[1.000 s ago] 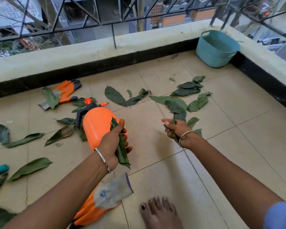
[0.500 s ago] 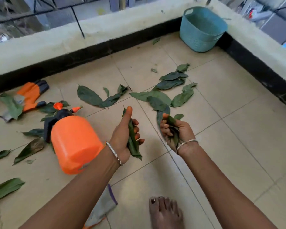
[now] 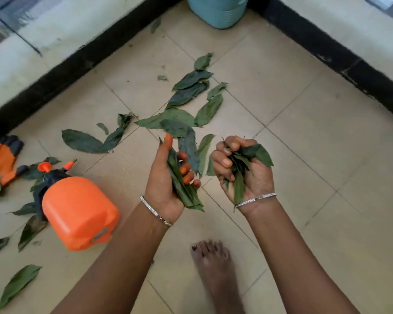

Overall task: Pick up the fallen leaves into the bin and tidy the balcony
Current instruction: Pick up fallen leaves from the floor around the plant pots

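L hand grips long leaves, R hand clutches leaf bunch, bin well beyond both, floor leaves between.

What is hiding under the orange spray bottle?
Dark green leaves poke out from under the orange spray bottle near its black pump top. The bottle's body hides whatever lies right beneath it, so any more leaves there cannot be seen.
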